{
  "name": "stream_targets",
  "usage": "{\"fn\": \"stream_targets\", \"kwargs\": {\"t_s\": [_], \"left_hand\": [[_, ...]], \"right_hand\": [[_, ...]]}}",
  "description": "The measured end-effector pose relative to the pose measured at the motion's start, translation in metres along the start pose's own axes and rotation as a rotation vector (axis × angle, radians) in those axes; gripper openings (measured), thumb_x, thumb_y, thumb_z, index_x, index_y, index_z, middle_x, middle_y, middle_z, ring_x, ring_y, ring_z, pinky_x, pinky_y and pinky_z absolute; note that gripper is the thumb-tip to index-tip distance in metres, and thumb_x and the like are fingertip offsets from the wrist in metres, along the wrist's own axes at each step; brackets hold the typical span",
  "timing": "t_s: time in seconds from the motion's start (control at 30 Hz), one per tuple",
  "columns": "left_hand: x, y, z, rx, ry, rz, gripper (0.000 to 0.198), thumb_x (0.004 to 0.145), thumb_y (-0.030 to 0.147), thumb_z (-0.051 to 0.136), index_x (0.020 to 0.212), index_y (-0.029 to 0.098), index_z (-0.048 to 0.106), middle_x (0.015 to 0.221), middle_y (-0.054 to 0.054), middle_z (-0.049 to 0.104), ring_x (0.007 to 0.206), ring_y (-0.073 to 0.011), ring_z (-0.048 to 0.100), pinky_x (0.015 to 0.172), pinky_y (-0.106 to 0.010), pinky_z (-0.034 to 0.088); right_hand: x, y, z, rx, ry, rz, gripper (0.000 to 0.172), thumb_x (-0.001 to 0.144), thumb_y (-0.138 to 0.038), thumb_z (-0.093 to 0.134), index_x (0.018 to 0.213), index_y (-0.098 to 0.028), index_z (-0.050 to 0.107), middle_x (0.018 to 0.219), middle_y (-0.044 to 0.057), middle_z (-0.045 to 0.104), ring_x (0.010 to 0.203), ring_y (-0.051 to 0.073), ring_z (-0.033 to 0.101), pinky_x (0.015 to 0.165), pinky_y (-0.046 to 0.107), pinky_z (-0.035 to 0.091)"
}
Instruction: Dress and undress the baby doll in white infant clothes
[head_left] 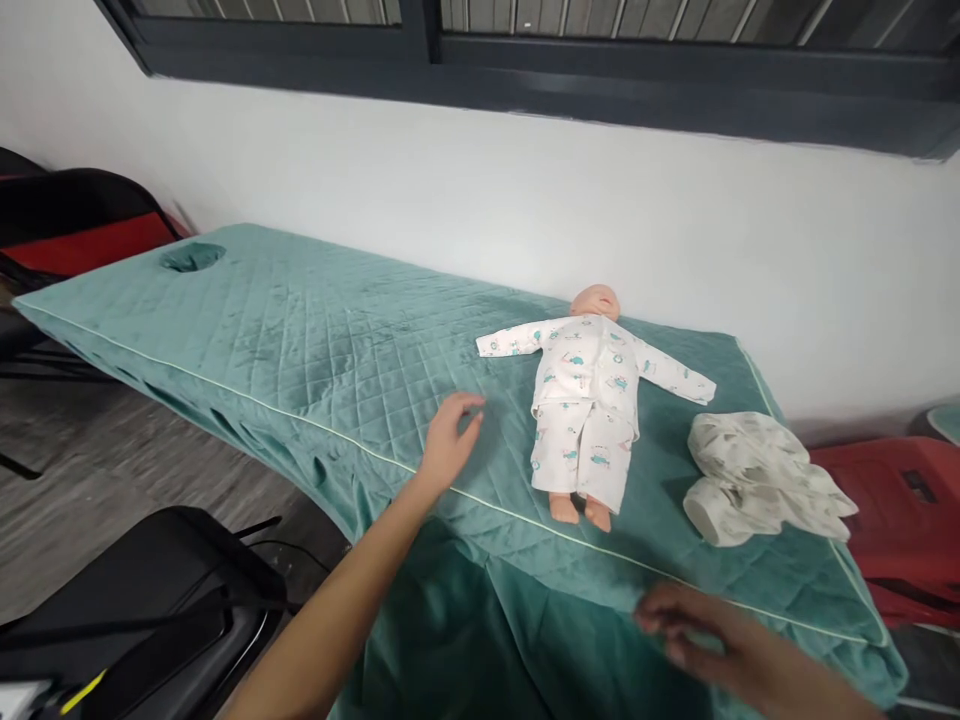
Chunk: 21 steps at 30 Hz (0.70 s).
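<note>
A baby doll (598, 300) lies on its back on the green quilted bed cover (360, 330), arms stretched out sideways. It wears a white patterned long-sleeved top (589, 360) and matching trousers (581, 450), with its bare feet toward me. To the left of the doll, my left hand (452, 435) hovers over the cover, fingers slightly curled and apart, holding nothing. My right hand (697, 635) is at the bed's front edge, blurred by motion, its fingers loosely apart with nothing visible in them. A crumpled white cloth or garment (761, 480) rests right of the doll.
The bed has a face hole (193, 257) at its far left end. A black chair (150, 610) stands at the front left, and a red and black chair (90, 235) at the far left. Something red (896, 510) stands beyond the right end. A white wall (420, 180) runs behind.
</note>
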<state>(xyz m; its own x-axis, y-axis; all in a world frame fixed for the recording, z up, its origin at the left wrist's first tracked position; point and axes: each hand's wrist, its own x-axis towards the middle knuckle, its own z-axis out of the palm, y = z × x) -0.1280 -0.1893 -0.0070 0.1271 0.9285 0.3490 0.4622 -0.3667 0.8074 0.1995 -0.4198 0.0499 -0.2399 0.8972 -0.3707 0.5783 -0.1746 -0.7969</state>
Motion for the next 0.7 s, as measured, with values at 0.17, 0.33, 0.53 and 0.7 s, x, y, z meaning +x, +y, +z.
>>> {"fn": "stream_targets", "kwargs": {"t_s": [0.17,0.33,0.53,0.7], "left_hand": [[0.104,-0.031,0.039,0.375,-0.040,-0.057,0.057,0.089,0.020,0.057,0.145,0.013,0.045,0.147,-0.016,0.052,0.142,-0.0287,0.042,0.118,-0.043,0.034],[0.147,-0.045,0.060,0.511,-0.053,-0.179,0.061,0.093,0.027,0.053,0.151,0.015,0.040,0.152,-0.017,0.049,0.144,-0.0319,0.040,0.118,-0.048,0.031],[0.157,-0.053,0.058,0.585,-0.012,-0.157,0.047,0.099,0.024,0.040,0.145,0.026,0.050,0.143,-0.012,0.060,0.133,-0.0307,0.050,0.109,-0.048,0.037],[0.159,-0.058,0.052,0.570,0.050,-0.145,0.043,0.101,0.023,0.034,0.134,0.025,0.061,0.130,-0.010,0.068,0.120,-0.0280,0.058,0.100,-0.042,0.042]], "right_hand": [[0.112,-0.015,-0.065,0.179,0.584,-0.204,0.046,0.089,-0.048,0.063,0.129,-0.026,0.061,0.136,0.010,0.061,0.125,0.027,0.058,0.109,0.047,0.046],[0.224,0.011,-0.107,-0.054,1.119,-0.131,0.067,0.082,-0.047,0.058,0.139,-0.013,0.050,0.149,0.021,0.046,0.140,0.032,0.042,0.114,0.053,0.037],[0.272,0.043,-0.140,-0.308,1.224,0.111,0.072,0.080,-0.040,0.053,0.142,-0.005,0.047,0.155,0.028,0.036,0.148,0.039,0.027,0.117,0.065,0.022],[0.268,0.054,-0.131,-0.338,1.128,0.167,0.074,0.079,-0.042,0.053,0.146,-0.014,0.044,0.161,0.022,0.030,0.150,0.043,0.020,0.113,0.074,0.017]]}}
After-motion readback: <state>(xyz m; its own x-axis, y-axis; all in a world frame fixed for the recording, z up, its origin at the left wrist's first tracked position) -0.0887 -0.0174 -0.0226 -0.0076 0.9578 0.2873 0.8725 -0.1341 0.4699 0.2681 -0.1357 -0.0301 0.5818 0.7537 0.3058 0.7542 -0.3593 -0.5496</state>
